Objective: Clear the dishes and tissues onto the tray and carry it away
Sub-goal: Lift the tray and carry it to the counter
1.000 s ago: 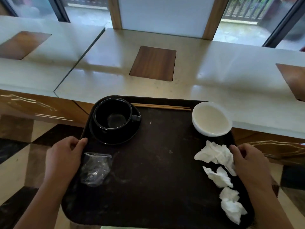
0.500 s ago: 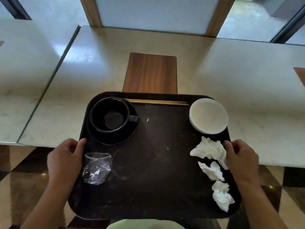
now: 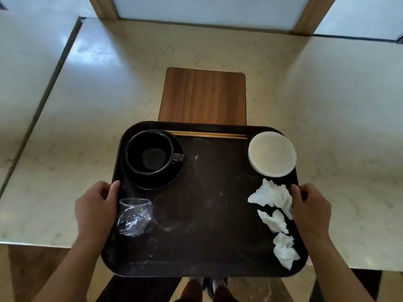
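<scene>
On either side edge of the dark tray (image 3: 202, 214), a bare hand is clamped: the left hand (image 3: 96, 211) grips the left rim with its thumb lying over the top and the fingers curled underneath, and the right hand (image 3: 310, 211) grips the right rim the same way, its thumb touching the nearest tissue. Just right of the left thumb lies a crumpled clear plastic cup (image 3: 134, 216) on its side. Beyond it, in the far left corner of the tray, a black cup (image 3: 150, 152) stands upright on a black saucer (image 3: 152, 182), its handle pointing right. Along the far rim a pair of wooden chopsticks (image 3: 209, 135) lies flat, running from the cup toward a white bowl (image 3: 272, 154) in the far right corner. Down the right side, near the right hand, three crumpled white tissues (image 3: 271, 196) sit in a loose line from the bowl toward the near right corner. The tray surface is scuffed and dusty in the middle. Its far part is over a pale stone counter (image 3: 316, 110), covering the near end of a brown wooden inlay (image 3: 204, 94), while its near part overhangs the counter edge above the floor (image 3: 32, 269).
</scene>
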Demonstrator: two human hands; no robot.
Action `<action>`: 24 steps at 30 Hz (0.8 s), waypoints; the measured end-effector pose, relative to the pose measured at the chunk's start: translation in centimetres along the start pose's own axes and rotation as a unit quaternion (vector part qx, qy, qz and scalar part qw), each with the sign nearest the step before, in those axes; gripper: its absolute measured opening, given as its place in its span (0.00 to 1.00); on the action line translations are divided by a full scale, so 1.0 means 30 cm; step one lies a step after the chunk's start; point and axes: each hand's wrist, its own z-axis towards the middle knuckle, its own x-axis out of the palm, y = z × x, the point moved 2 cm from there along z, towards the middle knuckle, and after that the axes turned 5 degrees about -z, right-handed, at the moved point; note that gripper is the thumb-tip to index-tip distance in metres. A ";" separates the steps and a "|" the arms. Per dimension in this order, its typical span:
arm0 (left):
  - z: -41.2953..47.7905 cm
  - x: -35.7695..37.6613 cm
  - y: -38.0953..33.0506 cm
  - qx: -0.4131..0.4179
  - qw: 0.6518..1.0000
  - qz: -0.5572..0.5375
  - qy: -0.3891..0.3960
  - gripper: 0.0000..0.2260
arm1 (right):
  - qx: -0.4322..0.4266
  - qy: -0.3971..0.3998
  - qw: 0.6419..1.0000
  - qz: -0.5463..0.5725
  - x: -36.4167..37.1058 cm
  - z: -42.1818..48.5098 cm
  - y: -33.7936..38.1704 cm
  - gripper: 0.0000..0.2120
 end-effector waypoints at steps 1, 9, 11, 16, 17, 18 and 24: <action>0.020 0.018 -0.005 0.002 1.000 0.001 0.001 0.16 | -0.001 -0.002 1.000 -0.002 0.011 0.018 0.002 0.12; 0.150 0.127 -0.032 0.015 1.000 0.024 0.007 0.16 | 0.002 -0.016 1.000 -0.011 0.070 0.133 0.013 0.12; 0.174 0.148 -0.037 0.020 0.999 0.031 0.012 0.16 | 0.006 -0.019 1.000 -0.014 0.080 0.150 0.017 0.12; 0.211 0.192 -0.031 0.025 0.999 0.033 0.015 0.17 | 0.010 -0.025 0.999 -0.024 0.107 0.181 0.020 0.12; 0.216 0.198 -0.027 0.026 0.999 0.033 0.013 0.17 | 0.008 -0.030 0.999 -0.028 0.110 0.185 0.018 0.12; 0.221 0.202 -0.023 0.025 0.999 0.034 0.012 0.17 | 0.006 -0.034 0.999 -0.031 0.114 0.188 0.018 0.12; 0.230 0.220 -0.012 0.034 0.998 0.049 0.021 0.17 | -0.007 -0.047 0.998 -0.044 0.125 0.192 0.006 0.12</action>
